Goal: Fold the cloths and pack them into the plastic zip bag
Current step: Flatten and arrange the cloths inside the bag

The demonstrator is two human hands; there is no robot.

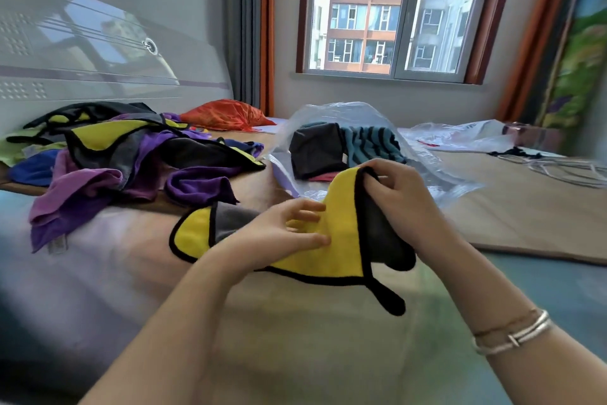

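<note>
Between our two hands lies the yellow cloth (338, 240) with black edging, spread partly flat on the bed surface (295, 339) and partly lifted. Our right hand (399, 197) pinches the far black-trimmed edge, thumb and fingers curled round the hem, raising that side so the grey reverse face hangs below the wrist. Our left hand (289, 230) rests on the yellow face with fingers straight and slightly spread, pressing the fabric down and gripping nothing. Just beyond the right hand sits the plastic zip bag (423, 155), mouth toward us, already containing folded dark and striped cloths. Beyond the left hand, well apart, lies the pile of unfolded cloths (131, 155). We judge the cloth light, soft and limp: it will sag and not hold a crease unaided. Take hold at the stitched hem or corners, where the trim gives firmer purchase, and flatten each fold with an open palm.
</note>
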